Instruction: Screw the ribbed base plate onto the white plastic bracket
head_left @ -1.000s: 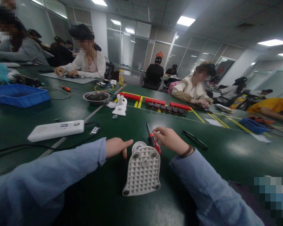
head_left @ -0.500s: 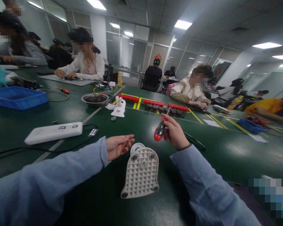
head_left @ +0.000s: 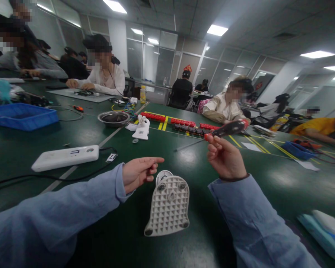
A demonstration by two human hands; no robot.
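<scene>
My right hand (head_left: 226, 158) grips a screwdriver (head_left: 229, 128) near the red collar of its black-and-red handle. The metal shaft points left and slightly down, and the handle end points right. My left hand (head_left: 139, 172) is raised with the index finger pointing right, its thumb and other fingers curled together. Whatever may be between those fingers is too small to make out. Just below and right of it, a white plastic base (head_left: 169, 208) lies with its gridded underside showing and dark feet at its corners. A round white part (head_left: 163, 175) shows behind its upper edge.
A white power bank (head_left: 67, 158) with a black cable lies left. Beyond are a metal bowl (head_left: 113, 118), a white bracket-like part (head_left: 141, 130), a blue tray (head_left: 22, 118) and red strips (head_left: 182, 122). A blue-and-white packet (head_left: 324, 232) lies right. Co-workers sit around the table.
The screwdriver has turned from shaft-up to shaft pointing left, and my right hand has moved slightly right. My left hand stays nearly in place. The white base has not visibly moved.
</scene>
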